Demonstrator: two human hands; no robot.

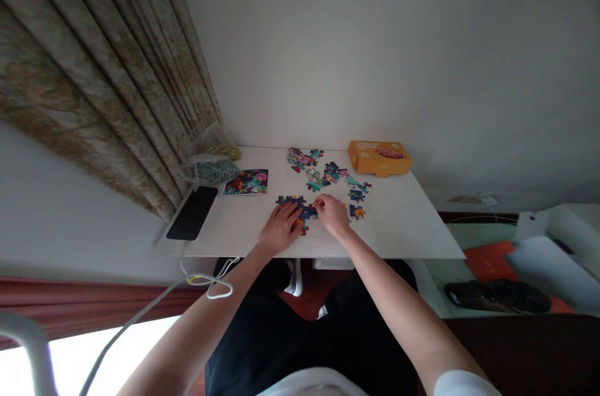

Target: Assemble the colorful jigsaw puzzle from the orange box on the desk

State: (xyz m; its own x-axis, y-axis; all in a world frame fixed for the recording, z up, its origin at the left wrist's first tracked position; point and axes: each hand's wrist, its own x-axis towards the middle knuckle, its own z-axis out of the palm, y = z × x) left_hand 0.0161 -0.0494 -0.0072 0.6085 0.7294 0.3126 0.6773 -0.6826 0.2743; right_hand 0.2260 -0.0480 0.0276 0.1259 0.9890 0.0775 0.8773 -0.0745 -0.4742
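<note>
On the white table, my left hand lies with its fingers spread over a partly joined puzzle section in dark blue and orange. My right hand is at the section's right edge, its thumb and index finger pinched on a small puzzle piece, mostly hidden by the fingers. Loose colourful pieces are scattered behind my hands. Right of my right hand lies a piece with an orange shape. A colourful picture card is at the back left.
An orange box stands at the table's back right. A black phone with a white cable lies along the left edge, a clear plastic bag behind it. Curtain left, wall behind; a lower glass shelf holds boxes at right.
</note>
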